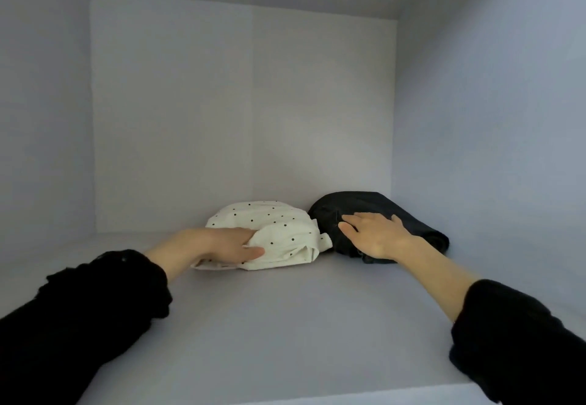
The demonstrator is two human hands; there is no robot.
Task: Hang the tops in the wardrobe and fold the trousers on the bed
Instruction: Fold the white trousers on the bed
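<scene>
**White dotted bundle and a dark one, both on the wardrobe shelf**

Left hand [234, 246] grips the white dotted bundle [279, 233], fingers tucked into the cloth. Right hand [374, 233] lies flat and open on the dark bundle [380, 221], which touches the white one's right side. Risk I'd guess: dragging either out one-handed lets its folds spill across the shelf [285, 325].

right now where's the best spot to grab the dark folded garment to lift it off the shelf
Probably the near folded edge of the dark garment, coming from the front. The right hand lies flat on top; sliding fingers under that thick edge should keep the fold together. The spotted white garment crowds its left side.
</scene>
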